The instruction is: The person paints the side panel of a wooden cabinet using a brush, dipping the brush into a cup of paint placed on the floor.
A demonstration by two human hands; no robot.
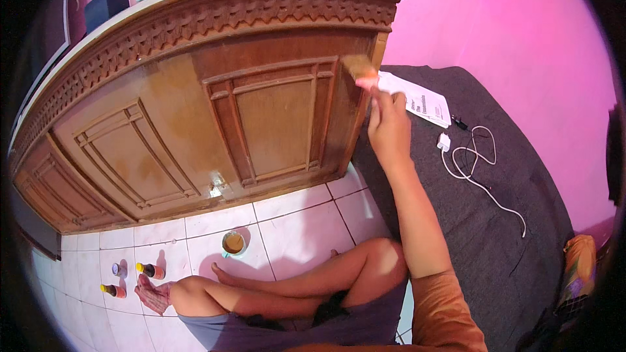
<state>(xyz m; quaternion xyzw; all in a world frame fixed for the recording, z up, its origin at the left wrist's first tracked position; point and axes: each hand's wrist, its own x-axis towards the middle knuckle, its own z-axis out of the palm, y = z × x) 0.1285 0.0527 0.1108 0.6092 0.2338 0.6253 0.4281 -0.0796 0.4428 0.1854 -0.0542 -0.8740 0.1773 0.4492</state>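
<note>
My right hand (pixel 390 120) is closed around a flat paintbrush (pixel 358 67), arm stretched forward. The brush's pale bristles lie against or very close to the right end of a brown wooden cabinet (pixel 274 124), beside its raised panel moulding. Darker, glossier brown covers the wood around the right panel, while the middle section looks lighter and patchy. On the tiles before the cabinet stands a cup (pixel 233 243) of brown liquid. My left hand is out of view. Beside my left knee lies a crumpled, mottled pinkish thing (pixel 154 295), perhaps a cloth.
Two small dark bottles with yellow caps (pixel 151 270) and a little jar (pixel 118 269) are on the floor at left. On the right, a dark grey mat or mattress (pixel 469 221) holds white papers (pixel 420 101) and a charger with white cable (pixel 469 176). My crossed legs fill the foreground.
</note>
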